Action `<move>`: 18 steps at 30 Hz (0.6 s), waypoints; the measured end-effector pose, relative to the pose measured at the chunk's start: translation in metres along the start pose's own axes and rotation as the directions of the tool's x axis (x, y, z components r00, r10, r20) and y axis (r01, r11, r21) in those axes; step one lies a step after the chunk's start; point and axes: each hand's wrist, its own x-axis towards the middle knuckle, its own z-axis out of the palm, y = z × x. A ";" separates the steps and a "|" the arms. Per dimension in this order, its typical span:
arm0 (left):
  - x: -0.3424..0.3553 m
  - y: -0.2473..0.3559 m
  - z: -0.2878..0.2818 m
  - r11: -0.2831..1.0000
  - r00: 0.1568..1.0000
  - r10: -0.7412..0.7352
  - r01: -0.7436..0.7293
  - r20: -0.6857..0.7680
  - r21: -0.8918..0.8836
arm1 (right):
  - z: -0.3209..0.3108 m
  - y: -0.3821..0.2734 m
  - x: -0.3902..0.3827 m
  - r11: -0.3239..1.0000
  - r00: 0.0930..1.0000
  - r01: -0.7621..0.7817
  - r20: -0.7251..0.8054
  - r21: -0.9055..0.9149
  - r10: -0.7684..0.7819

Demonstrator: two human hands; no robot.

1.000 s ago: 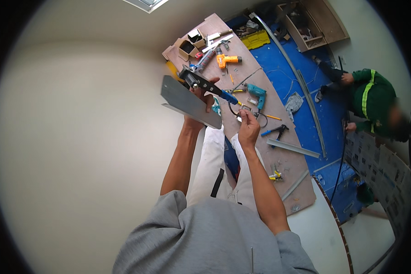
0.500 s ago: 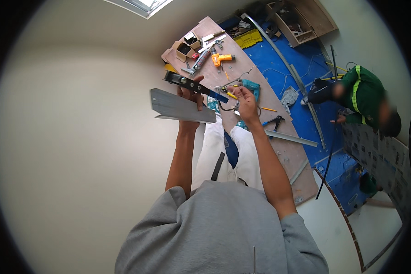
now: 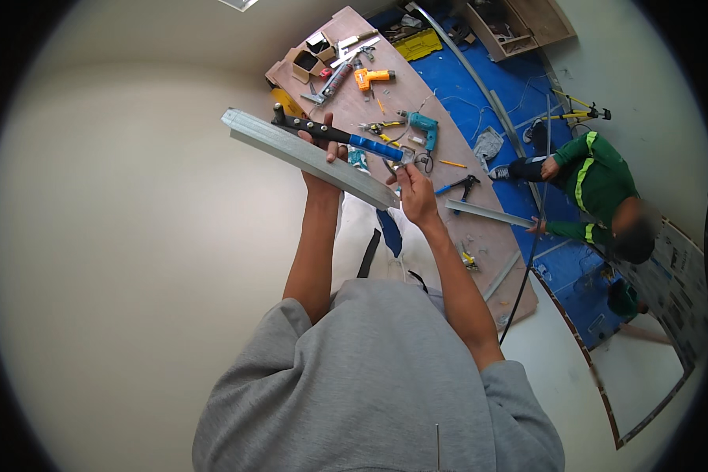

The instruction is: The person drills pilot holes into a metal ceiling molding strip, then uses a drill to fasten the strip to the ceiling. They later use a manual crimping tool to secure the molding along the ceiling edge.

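My left hand (image 3: 325,161) is closed around a grey metal profile (image 3: 279,148) and a black hand tool (image 3: 310,129) with bolts and a blue handle (image 3: 374,146). The profile lies diagonally across my view, with the tool just above it. My right hand (image 3: 413,193) has its fingers bent together beside the blue handle's end and the profile's right end; what they grip is too small to make out. Beyond them a teal drill (image 3: 423,124), an orange drill (image 3: 374,77) and pliers (image 3: 377,127) lie on the plywood board (image 3: 488,283).
A co-worker in green (image 3: 602,177) sits on the blue covering (image 3: 488,94), holding a long dark bar (image 3: 532,256). A blue-handled tool (image 3: 462,186), a loose profile (image 3: 484,212), a caulking gun (image 3: 334,82) and cartons (image 3: 307,64) are on the board. A wooden box (image 3: 511,39) stands behind.
The profile and tool have swung leftward and flatter, with the tool's blue handle now more visible. My right hand has moved to the handle's end. The co-worker has leaned down and left.
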 end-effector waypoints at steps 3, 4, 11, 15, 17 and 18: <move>-0.003 -0.008 -0.006 0.993 0.998 -0.052 0.048 -0.036 -0.106 | -0.013 0.007 0.013 0.994 0.987 -0.056 0.158 0.090 0.041; -0.005 -0.010 -0.007 0.988 0.997 -0.071 0.071 0.004 -0.138 | -0.013 0.014 0.016 0.975 0.976 -0.109 0.209 0.196 0.067; -0.015 -0.001 0.009 0.996 0.993 -0.060 0.067 -0.103 0.062 | -0.021 0.077 0.028 0.968 0.930 -0.252 0.283 0.021 0.236; -0.018 0.037 0.037 0.955 0.983 -0.182 0.175 0.008 0.240 | -0.036 0.061 0.022 0.962 0.883 -0.130 0.413 -0.238 0.222; -0.019 0.060 0.055 0.875 0.985 -0.132 0.167 -0.107 0.454 | -0.040 0.026 0.018 0.925 0.908 -0.060 0.365 -0.374 0.206; -0.022 0.069 0.065 0.826 0.984 -0.110 0.168 -0.138 0.538 | -0.042 0.002 0.020 0.933 0.895 -0.171 0.346 -0.318 0.282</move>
